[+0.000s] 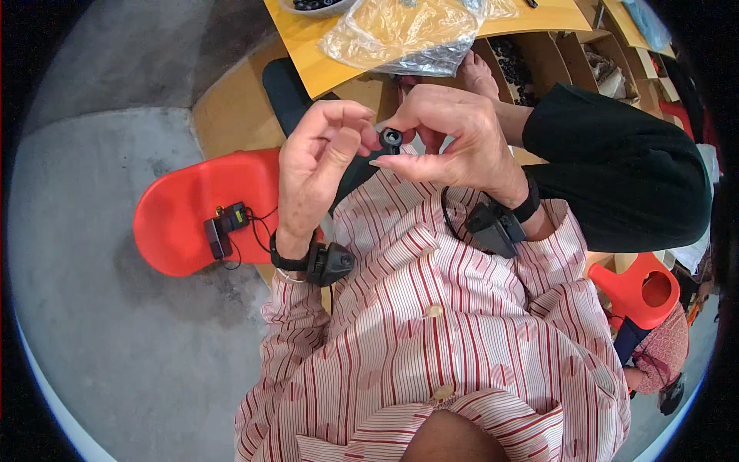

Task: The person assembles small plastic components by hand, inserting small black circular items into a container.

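Note:
A small black round part (391, 138) with a hole in its end sits between my two hands in front of my chest. My right hand (460, 138) pinches it between thumb and forefinger. Curled around from the other side, my left hand (323, 158) has its fingertips at the part's left edge, with the thumb bent in front of them. A short dark stem seems to run down below the hole, partly covered by my right fingers. Whether my left fingers also hide a second small piece is not clear.
A yellow table (308, 46) ahead bears a clear plastic bag (404, 35) and a bowl (319, 8) of black parts. Open compartments (539, 65) with black pieces lie at right. A red stool (181, 204) with a small black device (223, 229) stands at left.

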{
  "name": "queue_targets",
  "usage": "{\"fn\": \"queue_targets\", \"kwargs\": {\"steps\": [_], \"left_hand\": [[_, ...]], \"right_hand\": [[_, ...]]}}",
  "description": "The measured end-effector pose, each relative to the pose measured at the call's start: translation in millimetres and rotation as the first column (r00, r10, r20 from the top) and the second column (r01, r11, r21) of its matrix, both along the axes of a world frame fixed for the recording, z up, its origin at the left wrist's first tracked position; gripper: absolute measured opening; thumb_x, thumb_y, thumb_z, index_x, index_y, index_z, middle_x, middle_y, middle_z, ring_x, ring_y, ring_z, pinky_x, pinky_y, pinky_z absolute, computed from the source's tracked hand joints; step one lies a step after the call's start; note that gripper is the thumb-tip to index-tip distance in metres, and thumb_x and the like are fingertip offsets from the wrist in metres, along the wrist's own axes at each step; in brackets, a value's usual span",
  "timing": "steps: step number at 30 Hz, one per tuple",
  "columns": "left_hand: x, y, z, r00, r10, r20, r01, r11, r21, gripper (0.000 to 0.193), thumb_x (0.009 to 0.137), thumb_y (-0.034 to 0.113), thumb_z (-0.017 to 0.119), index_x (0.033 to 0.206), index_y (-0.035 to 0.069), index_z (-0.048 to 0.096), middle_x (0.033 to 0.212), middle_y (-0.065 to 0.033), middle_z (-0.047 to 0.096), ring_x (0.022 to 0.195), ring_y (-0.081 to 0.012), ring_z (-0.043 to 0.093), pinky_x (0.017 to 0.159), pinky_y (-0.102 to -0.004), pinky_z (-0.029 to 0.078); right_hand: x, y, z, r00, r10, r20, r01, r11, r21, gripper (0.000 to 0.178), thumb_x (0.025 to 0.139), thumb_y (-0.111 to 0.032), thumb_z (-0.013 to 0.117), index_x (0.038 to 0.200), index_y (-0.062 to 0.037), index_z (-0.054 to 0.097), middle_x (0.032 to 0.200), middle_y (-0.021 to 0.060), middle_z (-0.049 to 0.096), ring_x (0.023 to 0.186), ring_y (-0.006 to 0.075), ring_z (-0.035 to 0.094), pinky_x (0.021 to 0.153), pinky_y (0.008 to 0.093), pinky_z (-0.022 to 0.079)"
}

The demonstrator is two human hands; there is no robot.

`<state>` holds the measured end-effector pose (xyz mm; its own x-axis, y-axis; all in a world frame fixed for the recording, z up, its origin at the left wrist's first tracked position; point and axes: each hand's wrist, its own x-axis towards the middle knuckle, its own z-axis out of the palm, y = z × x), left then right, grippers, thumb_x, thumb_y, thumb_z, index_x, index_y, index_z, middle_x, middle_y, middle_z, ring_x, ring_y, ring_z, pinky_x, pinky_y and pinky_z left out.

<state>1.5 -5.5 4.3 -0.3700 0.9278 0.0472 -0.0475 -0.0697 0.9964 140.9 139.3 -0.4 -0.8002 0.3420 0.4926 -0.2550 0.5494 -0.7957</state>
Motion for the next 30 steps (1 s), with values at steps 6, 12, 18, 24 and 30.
{"fn": "queue_targets", "kwargs": {"steps": [6, 12, 18, 24, 30], "left_hand": [[11.3, 8.7, 11.8, 0.983, 0.013, 0.182, 0.010, 0.993, -0.121, 0.020, 0.091, 0.009, 0.059, 0.109, 0.000, 0.054, 0.089, -0.0035, 0.062, 0.082, -0.0070, 0.058, 0.074, -0.0205, 0.047], [12.1, 6.3, 7.4, 0.998, 0.017, 0.053, -0.009, 0.989, -0.147, 0.021, 0.087, 0.002, 0.061, 0.107, 0.000, 0.053, 0.090, -0.0042, 0.062, 0.082, -0.0072, 0.059, 0.073, -0.0201, 0.048], [15.5, 10.0, -0.2, 1.000, 0.031, 0.004, -0.030, 0.989, -0.143, 0.018, 0.087, -0.005, 0.054, 0.104, 0.000, 0.053, 0.091, -0.0045, 0.061, 0.081, -0.0072, 0.058, 0.072, -0.0202, 0.048], [16.4, 10.1, -6.6, 0.988, 0.053, 0.145, -0.039, 0.994, -0.098, 0.018, 0.087, -0.005, 0.053, 0.105, -0.001, 0.052, 0.091, -0.0062, 0.062, 0.082, -0.0075, 0.058, 0.072, -0.0209, 0.048], [15.0, 8.8, -10.5, 0.900, 0.045, 0.434, -0.035, 0.999, -0.030, 0.019, 0.089, -0.001, 0.053, 0.108, -0.002, 0.050, 0.094, -0.0107, 0.064, 0.085, -0.0115, 0.061, 0.076, -0.0245, 0.051]], "right_hand": [[-1.8, 1.0, -6.3, 1.000, -0.021, -0.013, 0.023, 0.980, 0.198, 0.025, 0.066, -0.015, 0.078, 0.079, -0.0025, 0.060, 0.070, 0.0068, 0.057, 0.065, 0.0230, 0.058, 0.055, 0.0331, 0.046], [-2.9, -0.5, -11.4, 1.000, -0.003, -0.018, 0.008, 0.962, 0.271, 0.026, 0.065, -0.012, 0.077, 0.083, -0.0026, 0.060, 0.075, 0.0088, 0.058, 0.070, 0.0271, 0.060, 0.061, 0.0356, 0.049], [-0.2, 2.4, -12.8, 1.000, -0.016, -0.008, 0.018, 0.943, 0.332, 0.034, 0.063, -0.016, 0.079, 0.086, -0.0022, 0.059, 0.076, 0.0090, 0.059, 0.073, 0.0279, 0.061, 0.062, 0.0359, 0.049], [-0.9, 3.4, -16.0, 0.999, -0.020, -0.031, 0.029, 0.941, 0.338, 0.039, 0.063, -0.025, 0.080, 0.087, -0.0022, 0.059, 0.078, 0.0089, 0.061, 0.071, 0.0278, 0.062, 0.061, 0.0350, 0.050], [-0.5, 1.9, -14.9, 1.000, 0.008, 0.025, -0.014, 0.973, 0.232, 0.034, 0.071, -0.020, 0.076, 0.095, -0.0030, 0.060, 0.077, 0.0098, 0.061, 0.070, 0.0269, 0.062, 0.061, 0.0345, 0.050]]}}
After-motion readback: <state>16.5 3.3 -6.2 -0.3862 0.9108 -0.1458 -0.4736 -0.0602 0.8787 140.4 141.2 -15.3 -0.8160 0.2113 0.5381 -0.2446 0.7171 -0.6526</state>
